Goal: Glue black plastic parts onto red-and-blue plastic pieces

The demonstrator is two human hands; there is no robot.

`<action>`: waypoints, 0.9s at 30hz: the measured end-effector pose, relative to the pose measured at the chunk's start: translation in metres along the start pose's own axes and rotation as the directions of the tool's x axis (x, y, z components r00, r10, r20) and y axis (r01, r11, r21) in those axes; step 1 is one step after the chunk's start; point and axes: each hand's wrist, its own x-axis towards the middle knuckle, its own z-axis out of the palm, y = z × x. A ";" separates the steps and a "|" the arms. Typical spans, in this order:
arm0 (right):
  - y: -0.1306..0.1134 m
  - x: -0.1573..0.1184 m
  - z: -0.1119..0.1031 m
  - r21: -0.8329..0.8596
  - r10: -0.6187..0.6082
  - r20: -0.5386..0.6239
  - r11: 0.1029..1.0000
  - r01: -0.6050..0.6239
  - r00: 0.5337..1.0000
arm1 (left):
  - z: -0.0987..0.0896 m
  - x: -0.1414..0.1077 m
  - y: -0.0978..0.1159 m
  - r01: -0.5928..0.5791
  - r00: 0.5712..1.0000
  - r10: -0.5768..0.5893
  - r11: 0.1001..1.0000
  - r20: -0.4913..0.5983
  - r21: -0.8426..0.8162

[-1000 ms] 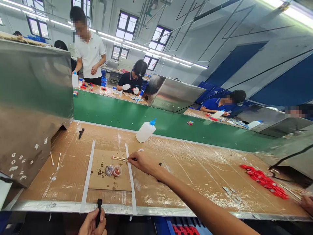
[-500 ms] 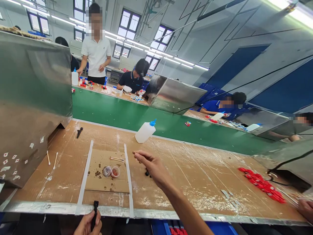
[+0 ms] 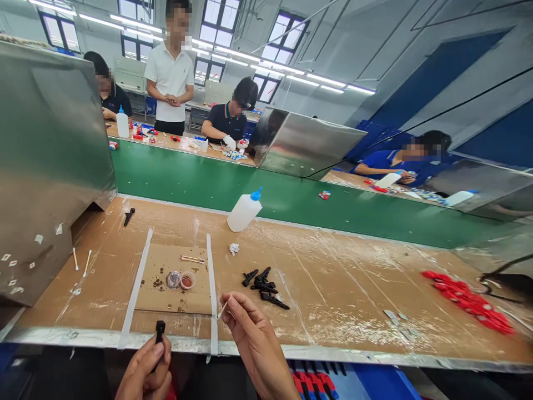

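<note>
My left hand (image 3: 145, 366) is closed around a small black plastic part (image 3: 160, 329), held upright at the front edge of the bench. To its right, my right hand (image 3: 254, 339) pinches a thin cotton swab (image 3: 224, 309) between thumb and fingertips. Swab and black part are apart. Beyond the hands, a cardboard sheet (image 3: 166, 304) lies between two strips of white tape. On it stand a little cup of reddish-brown liquid (image 3: 187, 280) and a second small round container (image 3: 173, 280) beside it. More cotton swabs (image 3: 192, 259) lie behind these cups.
Several black parts (image 3: 264, 282) lie right of the cardboard, near a crumpled white tissue (image 3: 234, 249). A white bottle with blue cap (image 3: 245, 211) stands behind. Red pieces (image 3: 468, 303) lie far right. A metal partition (image 3: 54, 166) rises at left. Co-workers sit across the green belt (image 3: 200, 175).
My right hand has drawn back from over the bench towards my left hand, uncovering the tissue and black parts. My left hand still holds its black part. The view has shifted slightly.
</note>
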 end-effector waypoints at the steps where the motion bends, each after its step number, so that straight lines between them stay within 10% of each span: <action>1: 0.003 -0.002 -0.001 -0.002 0.003 -0.005 1.000 -0.003 1.000 | 0.006 -0.001 0.001 -0.020 1.000 0.020 0.999 0.014 0.025; 9: 0.013 -0.003 -0.008 -0.023 0.048 -0.062 0.999 -0.049 0.997 | 0.010 0.000 -0.005 -0.002 1.000 0.001 0.994 0.016 0.107; 14: 0.014 0.009 -0.014 -0.311 -0.186 -0.121 0.940 0.141 0.975 | 0.001 0.002 -0.008 0.027 1.000 -0.028 0.995 0.008 0.092; 20: 0.005 0.036 0.010 -0.687 -0.549 0.221 0.499 0.529 0.806 | -0.001 0.008 -0.011 0.014 1.000 -0.013 0.997 -0.013 0.075; 27: 0.020 0.060 0.018 -0.705 -0.469 0.509 0.254 0.663 0.722 | -0.011 0.013 -0.011 0.124 0.989 -0.127 0.991 -0.072 -0.047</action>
